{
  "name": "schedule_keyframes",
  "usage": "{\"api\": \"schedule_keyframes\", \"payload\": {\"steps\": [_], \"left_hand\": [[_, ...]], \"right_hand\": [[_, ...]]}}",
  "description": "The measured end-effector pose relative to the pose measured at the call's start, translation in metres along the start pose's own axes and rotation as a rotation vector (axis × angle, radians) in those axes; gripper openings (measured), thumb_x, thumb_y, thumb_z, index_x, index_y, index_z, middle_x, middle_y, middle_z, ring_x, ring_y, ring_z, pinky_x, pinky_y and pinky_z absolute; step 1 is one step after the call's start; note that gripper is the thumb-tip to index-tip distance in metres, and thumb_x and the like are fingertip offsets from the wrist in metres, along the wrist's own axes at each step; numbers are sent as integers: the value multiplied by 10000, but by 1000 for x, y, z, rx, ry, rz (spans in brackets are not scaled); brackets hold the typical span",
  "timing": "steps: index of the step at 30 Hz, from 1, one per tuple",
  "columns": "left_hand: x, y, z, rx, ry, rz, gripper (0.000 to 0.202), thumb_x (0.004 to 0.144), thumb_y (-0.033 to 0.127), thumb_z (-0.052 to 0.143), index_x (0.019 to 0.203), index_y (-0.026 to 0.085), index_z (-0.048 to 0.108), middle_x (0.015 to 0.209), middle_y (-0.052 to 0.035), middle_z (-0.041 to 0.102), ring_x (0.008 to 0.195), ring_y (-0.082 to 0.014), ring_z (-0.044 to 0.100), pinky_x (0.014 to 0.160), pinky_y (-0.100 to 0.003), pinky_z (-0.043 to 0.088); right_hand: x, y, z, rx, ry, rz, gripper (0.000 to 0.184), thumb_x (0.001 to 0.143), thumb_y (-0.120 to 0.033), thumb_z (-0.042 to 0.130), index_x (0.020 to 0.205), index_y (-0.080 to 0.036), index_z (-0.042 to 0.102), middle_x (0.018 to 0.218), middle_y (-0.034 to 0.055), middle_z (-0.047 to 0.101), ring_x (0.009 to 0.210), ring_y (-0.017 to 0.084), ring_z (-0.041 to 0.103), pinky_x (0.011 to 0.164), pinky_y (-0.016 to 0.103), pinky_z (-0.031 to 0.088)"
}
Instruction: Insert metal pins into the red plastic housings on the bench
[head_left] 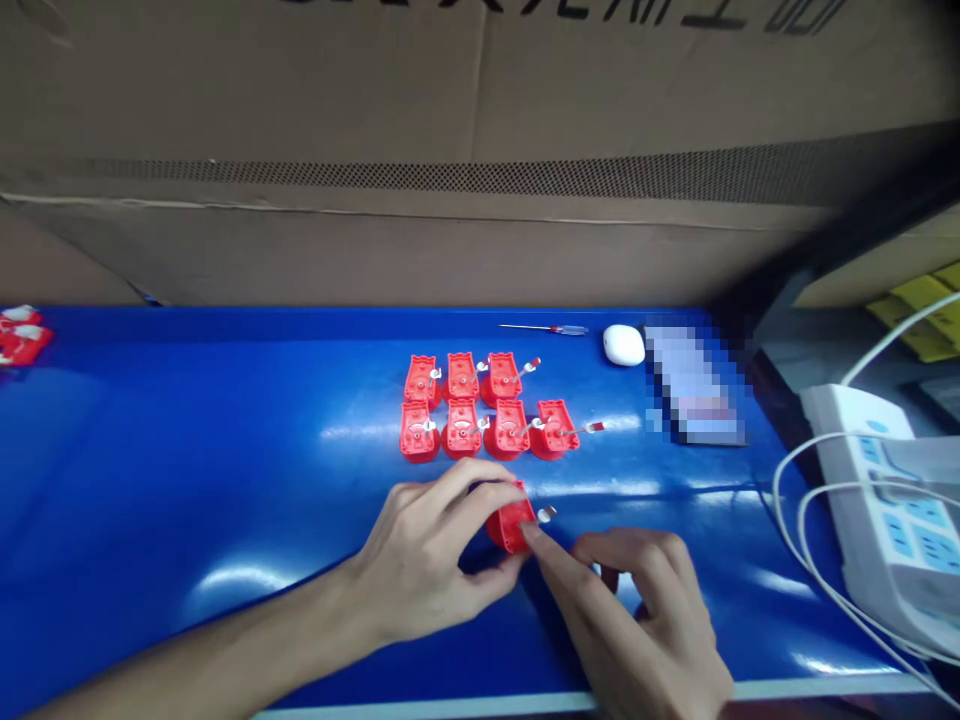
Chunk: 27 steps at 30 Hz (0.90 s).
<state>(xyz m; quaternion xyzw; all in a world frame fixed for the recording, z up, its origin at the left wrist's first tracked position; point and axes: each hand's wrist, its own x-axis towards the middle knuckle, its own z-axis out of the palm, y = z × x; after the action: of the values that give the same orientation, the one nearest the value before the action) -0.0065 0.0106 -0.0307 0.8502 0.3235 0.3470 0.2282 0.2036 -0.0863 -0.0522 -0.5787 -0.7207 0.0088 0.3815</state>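
My left hand grips a red plastic housing with its fingers, and a small metal tab sticks out to the right of the housing. My right hand is close by on the right, with one long fingertip against the housing's lower edge and the other fingers curled. Its hold is hidden in part. Beyond my hands, several similar red housings with metal tabs stand in a back row and a front row on the blue table.
A small screwdriver and a white rounded object lie near the table's far edge beside a pixelated flat item. A white power strip with cables sits at right. More red parts lie far left. A cardboard box stands behind.
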Motion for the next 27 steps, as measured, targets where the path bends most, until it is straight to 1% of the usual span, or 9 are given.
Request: {"api": "schedule_keyframes", "payload": {"steps": [3,6,8,11,13,14,17,22,27], "left_hand": [[0,0,1,-2,1,-1,361,921,224,763,1276,213,697,1235,-62,785,954,-176,815,684,-268,648],[0,0,0,-5,5,-2,364,921,225,760,1279,216,693,1234,-66,787,956,-181,815,686,-268,649],[0,0,0,-4,5,-1,379,913,213,761,1285,217,688,1241,-63,785,976,-185,816,690,-270,649],[-1,-1,-1,-16,-16,-9,453,886,188,761,1326,218,662,1258,-69,785,1049,-209,813,739,-290,664],[-2,-1,-1,-22,-28,-25,512,869,185,762,1364,222,635,1266,-71,788,1095,-228,808,786,-310,677],[-2,-2,-1,-20,-30,-34,537,862,188,763,1380,224,623,1269,-70,790,1107,-233,807,804,-318,682],[-4,-1,0,-3,-22,-49,562,856,194,760,1397,228,612,1264,-65,797,1110,-234,812,806,-315,679],[-4,0,1,14,-7,-50,518,883,197,743,1386,225,623,1262,-65,805,1113,-229,813,794,-305,663],[-2,0,0,0,-23,-51,508,893,187,752,1383,230,624,1281,-50,805,1138,-210,807,843,-286,660]], "right_hand": [[5,0,-1,-118,-6,-100,389,1034,-91,663,1323,-298,822,887,54,677,819,224,608,683,322,525],[11,1,-3,-114,-25,-129,403,1021,-37,647,1307,-262,819,905,67,677,844,227,606,710,332,534],[14,1,-5,-111,-62,-154,423,1007,-17,655,1325,-251,805,927,73,690,852,221,602,686,317,526],[17,-2,-7,-107,-109,-178,376,984,-105,758,1343,-214,786,944,85,708,813,212,583,611,296,502],[17,-4,-7,-108,-119,-174,377,969,-163,809,1344,-178,780,950,98,709,792,212,569,595,301,497],[16,-4,-7,-114,-123,-170,378,969,-166,811,1345,-168,777,953,101,707,790,211,564,599,304,497],[12,-2,-6,-129,-137,-192,369,982,-117,775,1347,-171,776,950,96,695,792,207,554,613,303,490],[6,5,-5,-140,-134,-214,429,987,-144,780,1412,-195,756,990,95,706,791,209,543,633,311,500],[2,5,-5,-128,-139,-200,485,995,-130,770,1473,-205,729,1039,97,738,788,196,593,642,306,521]]}}
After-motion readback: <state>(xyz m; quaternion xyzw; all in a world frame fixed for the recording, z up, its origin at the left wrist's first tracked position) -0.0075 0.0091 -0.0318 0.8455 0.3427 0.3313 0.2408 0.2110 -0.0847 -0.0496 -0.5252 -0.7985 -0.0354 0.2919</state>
